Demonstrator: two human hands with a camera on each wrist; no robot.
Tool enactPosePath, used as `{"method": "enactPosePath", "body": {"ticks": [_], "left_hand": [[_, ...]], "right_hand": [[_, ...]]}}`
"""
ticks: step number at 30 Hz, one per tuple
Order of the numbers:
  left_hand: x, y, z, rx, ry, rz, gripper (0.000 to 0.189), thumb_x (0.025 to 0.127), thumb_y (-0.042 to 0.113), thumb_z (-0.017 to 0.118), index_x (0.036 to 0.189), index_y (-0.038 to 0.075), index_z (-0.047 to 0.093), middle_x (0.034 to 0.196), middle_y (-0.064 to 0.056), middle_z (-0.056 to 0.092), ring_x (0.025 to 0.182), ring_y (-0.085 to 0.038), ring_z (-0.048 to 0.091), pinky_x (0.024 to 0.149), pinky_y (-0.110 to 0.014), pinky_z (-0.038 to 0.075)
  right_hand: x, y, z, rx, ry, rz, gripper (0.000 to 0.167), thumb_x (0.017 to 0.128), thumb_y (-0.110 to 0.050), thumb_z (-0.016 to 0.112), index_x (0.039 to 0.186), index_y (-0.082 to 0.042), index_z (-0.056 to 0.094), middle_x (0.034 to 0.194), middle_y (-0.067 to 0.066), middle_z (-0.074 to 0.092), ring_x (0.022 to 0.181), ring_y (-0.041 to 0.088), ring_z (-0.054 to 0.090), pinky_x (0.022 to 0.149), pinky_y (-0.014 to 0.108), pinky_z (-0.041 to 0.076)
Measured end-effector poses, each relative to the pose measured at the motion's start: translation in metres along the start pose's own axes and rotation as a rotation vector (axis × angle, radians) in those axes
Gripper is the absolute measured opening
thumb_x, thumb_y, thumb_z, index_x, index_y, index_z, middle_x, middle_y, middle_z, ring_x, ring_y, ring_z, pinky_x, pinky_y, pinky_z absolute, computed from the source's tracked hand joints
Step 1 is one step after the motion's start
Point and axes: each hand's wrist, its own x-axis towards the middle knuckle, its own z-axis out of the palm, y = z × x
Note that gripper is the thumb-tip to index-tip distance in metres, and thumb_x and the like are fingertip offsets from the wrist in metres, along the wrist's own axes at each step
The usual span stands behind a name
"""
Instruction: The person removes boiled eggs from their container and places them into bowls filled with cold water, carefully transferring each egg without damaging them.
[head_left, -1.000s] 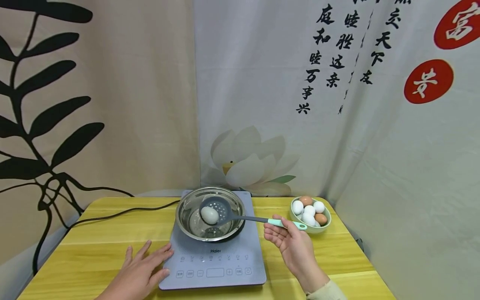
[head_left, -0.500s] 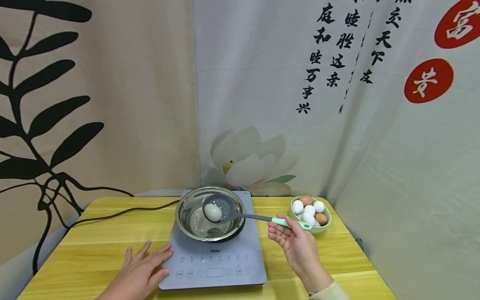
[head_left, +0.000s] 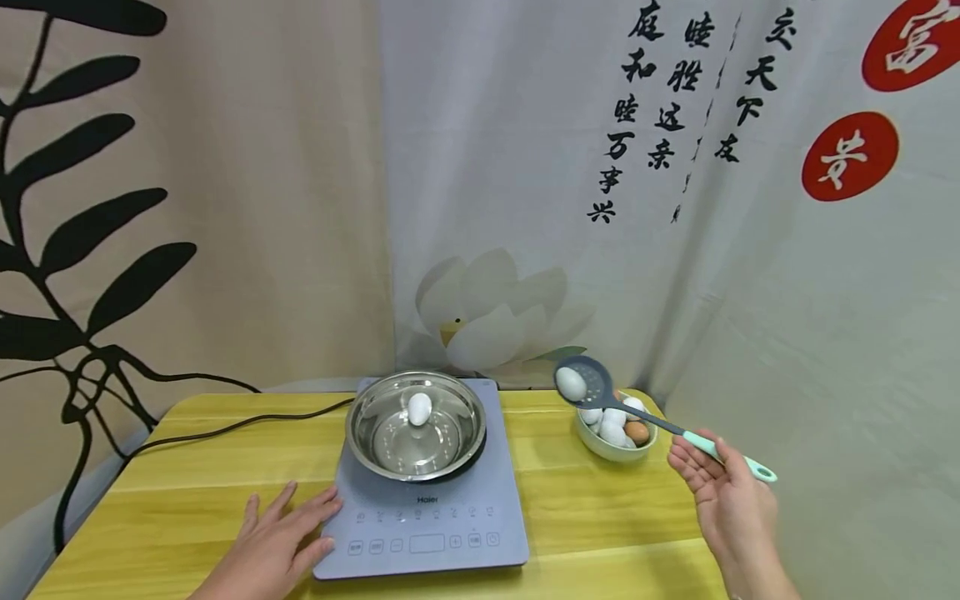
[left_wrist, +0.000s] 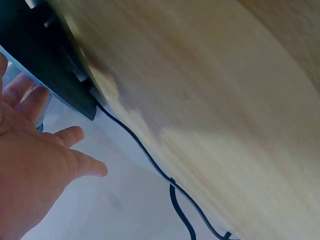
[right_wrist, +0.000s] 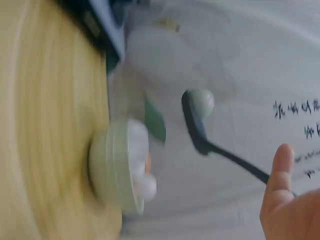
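My right hand (head_left: 731,504) grips the mint-green handle of a grey slotted spoon (head_left: 596,385). A white egg (head_left: 572,383) lies in the spoon's head, which hovers over a pale green bowl (head_left: 617,452) of white and brown eggs. In the right wrist view, blurred, the spoon (right_wrist: 194,127) with its egg (right_wrist: 203,102) is apart from the bowl (right_wrist: 107,162). Another white egg (head_left: 420,409) sits in the steel pan (head_left: 369,421) on the induction cooker (head_left: 506,500). My left hand (head_left: 273,542) lies with extended fingers at the cooker's left edge.
A yellow wood-grain table (head_left: 187,492) carries the cooker and the bowl. A black power cord (head_left: 240,427) runs leftward from behind the cooker. Printed curtains (head_left: 510,183) hang behind the table and along its right side.
My right hand has carried the slotted spoon and its egg up and rightward, from the pan to above the bowl. The egg in the pan now shows. My left hand stays in place.
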Motion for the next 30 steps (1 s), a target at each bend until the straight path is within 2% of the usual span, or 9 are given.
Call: {"method": "enactPosePath", "body": {"ticks": [3, 5, 8, 12, 15, 18, 22, 25, 30], "left_hand": [[-0.002, -0.002, 0.0, -0.005, 0.017, -0.001, 0.053, 0.101, 0.055, 0.067, 0.145, 0.027, 0.068, 0.16, 0.001, 0.058, 0.151, -0.065, 0.033, 0.112, -0.092, 0.011], [-0.003, -0.004, 0.0, -0.005, 0.021, -0.001, 0.053, 0.101, 0.055, 0.068, 0.145, 0.027, 0.068, 0.16, 0.0, 0.058, 0.151, -0.065, 0.034, 0.112, -0.092, 0.01], [-0.003, -0.005, 0.0, -0.009, 0.009, -0.015, 0.053, 0.1, 0.055, 0.068, 0.145, 0.027, 0.068, 0.161, 0.0, 0.057, 0.151, -0.065, 0.033, 0.113, -0.092, 0.009], [-0.003, -0.003, 0.0, 0.026, -0.003, -0.012, 0.053, 0.101, 0.056, 0.067, 0.146, 0.028, 0.067, 0.161, 0.001, 0.058, 0.15, -0.064, 0.035, 0.11, -0.093, 0.012], [-0.002, 0.0, -0.001, 0.036, -0.002, -0.008, 0.053, 0.101, 0.056, 0.066, 0.146, 0.028, 0.067, 0.16, 0.001, 0.058, 0.151, -0.063, 0.036, 0.109, -0.093, 0.014], [-0.001, 0.003, -0.002, 0.033, -0.003, -0.007, 0.053, 0.102, 0.056, 0.066, 0.146, 0.028, 0.067, 0.161, 0.001, 0.058, 0.152, -0.063, 0.035, 0.109, -0.093, 0.014], [0.0, 0.004, -0.004, 0.039, -0.017, -0.011, 0.054, 0.102, 0.057, 0.065, 0.147, 0.028, 0.066, 0.161, 0.0, 0.058, 0.152, -0.063, 0.034, 0.109, -0.094, 0.013], [0.0, 0.004, -0.004, 0.038, -0.02, -0.011, 0.054, 0.102, 0.057, 0.065, 0.147, 0.028, 0.066, 0.162, 0.0, 0.057, 0.152, -0.063, 0.033, 0.109, -0.094, 0.012], [0.0, 0.003, -0.003, 0.038, -0.007, 0.002, 0.053, 0.102, 0.056, 0.066, 0.146, 0.027, 0.067, 0.161, 0.0, 0.058, 0.151, -0.064, 0.035, 0.108, -0.094, 0.014]], "right_hand": [[-0.002, -0.011, -0.017, -0.062, 0.208, -0.053, 0.021, 0.112, -0.025, 0.058, 0.119, -0.011, 0.072, 0.098, 0.015, 0.082, 0.092, 0.023, 0.083, 0.084, 0.035, 0.068], [-0.004, -0.011, -0.024, -0.159, 0.343, -0.102, 0.02, 0.11, -0.027, 0.06, 0.121, -0.013, 0.07, 0.094, 0.01, 0.083, 0.086, 0.019, 0.082, 0.08, 0.033, 0.068], [-0.006, -0.001, -0.027, -0.312, 0.461, -0.197, 0.024, 0.11, -0.027, 0.061, 0.126, -0.011, 0.066, 0.09, 0.003, 0.082, 0.079, 0.014, 0.081, 0.075, 0.028, 0.067], [-0.012, 0.023, -0.025, -0.639, 0.441, -0.342, 0.034, 0.112, -0.027, 0.056, 0.136, -0.003, 0.061, 0.091, -0.013, 0.078, 0.077, 0.002, 0.078, 0.074, 0.018, 0.064], [-0.018, 0.038, -0.024, -0.917, 0.436, -0.426, 0.042, 0.114, -0.031, 0.052, 0.142, -0.002, 0.062, 0.097, -0.023, 0.074, 0.078, -0.011, 0.073, 0.077, 0.008, 0.059], [-0.025, 0.048, -0.023, -1.098, 0.434, -0.475, 0.043, 0.114, -0.033, 0.051, 0.145, -0.005, 0.063, 0.108, -0.008, 0.079, 0.08, -0.02, 0.067, 0.079, 0.0, 0.052], [-0.029, 0.053, -0.023, -1.16, 0.41, -0.518, 0.04, 0.114, -0.029, 0.052, 0.146, -0.006, 0.063, 0.12, 0.019, 0.077, 0.083, -0.025, 0.062, 0.079, -0.003, 0.049], [-0.03, 0.052, -0.023, -1.159, 0.422, -0.541, 0.039, 0.114, -0.027, 0.053, 0.144, -0.005, 0.065, 0.117, 0.018, 0.077, 0.082, -0.025, 0.062, 0.078, -0.003, 0.049], [-0.029, 0.044, -0.021, -1.142, 0.455, -0.519, 0.042, 0.114, -0.032, 0.051, 0.144, -0.005, 0.064, 0.117, 0.014, 0.079, 0.08, -0.024, 0.064, 0.078, -0.003, 0.05]]}}
